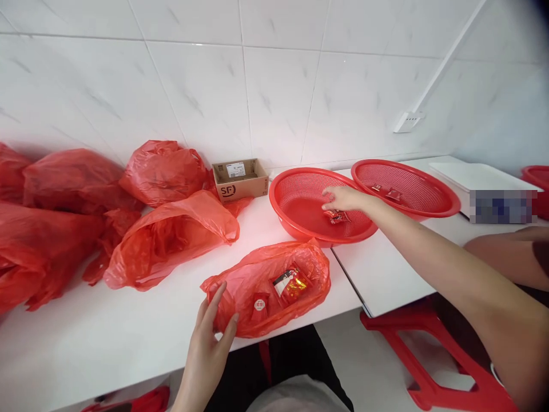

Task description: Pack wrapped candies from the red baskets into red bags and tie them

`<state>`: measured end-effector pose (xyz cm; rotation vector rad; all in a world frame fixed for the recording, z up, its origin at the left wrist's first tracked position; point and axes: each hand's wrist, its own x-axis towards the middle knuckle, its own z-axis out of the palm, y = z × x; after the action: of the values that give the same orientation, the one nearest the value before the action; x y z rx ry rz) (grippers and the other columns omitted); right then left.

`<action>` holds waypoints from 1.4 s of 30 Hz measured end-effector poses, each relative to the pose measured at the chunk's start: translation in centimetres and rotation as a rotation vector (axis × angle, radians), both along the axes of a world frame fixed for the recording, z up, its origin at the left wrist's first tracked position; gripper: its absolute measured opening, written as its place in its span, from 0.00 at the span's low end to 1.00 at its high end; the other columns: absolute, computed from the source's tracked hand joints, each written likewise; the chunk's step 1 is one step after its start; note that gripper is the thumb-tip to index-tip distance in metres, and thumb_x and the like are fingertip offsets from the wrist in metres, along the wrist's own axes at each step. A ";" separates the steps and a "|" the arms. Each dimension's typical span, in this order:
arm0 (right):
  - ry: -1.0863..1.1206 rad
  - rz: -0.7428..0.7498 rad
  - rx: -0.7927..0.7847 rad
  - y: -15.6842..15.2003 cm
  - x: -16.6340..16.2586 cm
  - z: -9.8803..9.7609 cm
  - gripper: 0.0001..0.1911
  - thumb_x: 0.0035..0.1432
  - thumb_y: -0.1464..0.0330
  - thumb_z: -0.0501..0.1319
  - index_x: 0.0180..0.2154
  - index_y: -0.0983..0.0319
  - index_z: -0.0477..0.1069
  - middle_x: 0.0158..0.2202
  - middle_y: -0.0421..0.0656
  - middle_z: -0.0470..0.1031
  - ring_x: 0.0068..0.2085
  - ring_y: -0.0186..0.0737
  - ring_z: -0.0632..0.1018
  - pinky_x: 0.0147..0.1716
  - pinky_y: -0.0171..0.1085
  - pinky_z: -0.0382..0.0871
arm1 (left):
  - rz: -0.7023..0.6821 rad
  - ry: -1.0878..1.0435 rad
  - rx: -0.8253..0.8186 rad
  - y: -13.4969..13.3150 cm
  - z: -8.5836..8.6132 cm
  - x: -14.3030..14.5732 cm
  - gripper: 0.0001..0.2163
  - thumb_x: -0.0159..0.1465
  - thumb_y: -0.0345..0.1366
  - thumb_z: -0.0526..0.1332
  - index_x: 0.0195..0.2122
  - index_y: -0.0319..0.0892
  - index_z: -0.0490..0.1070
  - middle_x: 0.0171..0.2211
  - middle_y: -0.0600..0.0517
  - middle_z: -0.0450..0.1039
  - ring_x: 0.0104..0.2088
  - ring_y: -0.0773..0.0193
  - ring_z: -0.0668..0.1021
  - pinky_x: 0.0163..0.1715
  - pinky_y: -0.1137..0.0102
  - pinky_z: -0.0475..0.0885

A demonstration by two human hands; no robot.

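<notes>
My left hand [210, 335] is at the near left edge of an opened red plastic bag [240, 269]. Its fingers and thumb are spread apart, with the fingertips against the bag's rim. Inside this bag lie a red, white and gold snack packet [291, 283] and a smaller red packet [259, 307] with a white round label. My right hand [343, 199] reaches into a red perforated plastic basket [291, 223]. Its fingers look parted, just above a small red wrapped packet [337, 216]; I cannot tell whether they touch it.
More red bags [163, 171] sit to the left, one lying open [171, 234]. A cardboard box [242, 186] stands by the wall. A second red basket [429, 194] holds a few packets. Beyond are a white device [472, 174] and another person's arm [501, 252]. A red stool [429, 355] stands below.
</notes>
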<state>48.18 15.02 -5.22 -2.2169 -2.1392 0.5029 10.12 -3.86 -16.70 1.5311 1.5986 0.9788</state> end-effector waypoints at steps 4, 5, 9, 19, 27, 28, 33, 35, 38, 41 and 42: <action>-0.061 0.041 -0.169 1.6 2.9 -4.0 0.31 0.41 0.71 0.70 0.50 0.61 0.71 0.48 0.49 0.75 0.46 0.50 0.78 0.41 0.40 0.71 | 0.023 0.008 0.015 -0.4 0.1 -0.3 0.23 0.64 0.48 0.57 0.60 0.52 0.66 0.46 0.48 0.66 0.40 0.60 0.73 0.40 0.65 0.72; -0.071 0.049 -0.188 1.6 3.2 -4.8 0.30 0.40 0.71 0.70 0.49 0.60 0.71 0.48 0.49 0.75 0.45 0.50 0.78 0.39 0.40 0.70 | 0.028 0.009 0.015 -0.5 0.1 -0.3 0.23 0.64 0.48 0.57 0.60 0.52 0.66 0.46 0.48 0.65 0.41 0.60 0.73 0.40 0.65 0.72; -0.052 0.083 -0.250 1.8 4.1 -6.1 0.18 0.43 0.70 0.67 0.41 0.61 0.73 0.41 0.48 0.76 0.40 0.48 0.78 0.36 0.40 0.69 | 0.031 0.021 0.006 -0.4 0.3 -0.3 0.22 0.64 0.49 0.57 0.59 0.53 0.67 0.49 0.48 0.64 0.44 0.58 0.73 0.39 0.66 0.72; 0.569 0.094 -0.203 -0.7 1.5 -0.6 0.13 0.60 0.65 0.55 0.46 0.60 0.67 0.39 0.44 0.76 0.36 0.36 0.78 0.37 0.35 0.73 | 0.023 -0.010 0.003 -0.4 0.3 -1.0 0.23 0.65 0.47 0.57 0.61 0.55 0.64 0.58 0.47 0.61 0.50 0.57 0.73 0.45 0.63 0.73; 1.049 0.361 -0.314 -6.6 -7.9 0.5 0.22 0.58 0.64 0.61 0.54 0.61 0.69 0.40 0.44 0.79 0.37 0.39 0.80 0.39 0.41 0.75 | 0.005 -0.081 0.033 0.0 -0.1 -0.8 0.24 0.65 0.43 0.57 0.63 0.51 0.61 0.57 0.47 0.63 0.53 0.58 0.71 0.48 0.65 0.72; 0.963 0.425 -0.313 -7.6 -9.5 -0.2 0.22 0.59 0.63 0.60 0.55 0.59 0.69 0.42 0.44 0.79 0.39 0.41 0.80 0.41 0.43 0.75 | -0.002 -0.093 0.033 0.0 -0.2 -0.7 0.24 0.65 0.43 0.57 0.63 0.50 0.60 0.58 0.47 0.62 0.54 0.58 0.71 0.48 0.66 0.72; 0.588 0.544 -0.057 -11.6 -15.5 -3.3 0.26 0.60 0.57 0.60 0.60 0.49 0.65 0.53 0.43 0.75 0.51 0.49 0.76 0.51 0.47 0.70 | 0.004 -0.104 0.032 0.0 0.0 -0.5 0.27 0.65 0.38 0.58 0.66 0.49 0.55 0.62 0.46 0.59 0.53 0.60 0.71 0.49 0.66 0.71; 0.606 0.532 -0.053 -11.4 -15.6 -2.9 0.30 0.59 0.54 0.61 0.61 0.48 0.63 0.52 0.43 0.76 0.48 0.46 0.78 0.47 0.45 0.73 | 0.002 -0.099 0.043 -0.1 0.1 -0.5 0.28 0.65 0.37 0.57 0.66 0.50 0.54 0.63 0.46 0.57 0.57 0.59 0.69 0.49 0.67 0.71; 0.618 0.412 0.182 -8.9 -13.3 -0.8 0.22 0.61 0.55 0.59 0.54 0.55 0.70 0.48 0.44 0.78 0.44 0.41 0.79 0.46 0.42 0.73 | -0.003 -0.100 0.056 -0.2 -0.1 -0.6 0.28 0.66 0.38 0.58 0.67 0.51 0.53 0.63 0.47 0.56 0.58 0.59 0.68 0.49 0.67 0.71; 0.409 0.256 0.407 -4.5 -8.9 0.3 0.17 0.62 0.57 0.58 0.48 0.57 0.73 0.47 0.44 0.78 0.47 0.44 0.77 0.49 0.43 0.70 | -0.005 -0.085 0.057 -0.3 -0.3 -0.7 0.28 0.66 0.39 0.58 0.67 0.53 0.52 0.62 0.47 0.57 0.55 0.60 0.69 0.48 0.67 0.72; 0.300 0.199 0.401 -3.0 -7.3 0.0 0.17 0.61 0.57 0.58 0.49 0.57 0.73 0.47 0.45 0.78 0.47 0.46 0.77 0.49 0.44 0.70 | -0.006 -0.076 0.058 -0.3 -0.4 -0.7 0.28 0.66 0.39 0.58 0.67 0.54 0.52 0.62 0.48 0.57 0.55 0.60 0.69 0.48 0.67 0.72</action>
<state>40.93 12.02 -5.20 -1.6213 -2.0862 0.3453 9.44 -4.17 -17.07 1.5182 1.5241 1.0760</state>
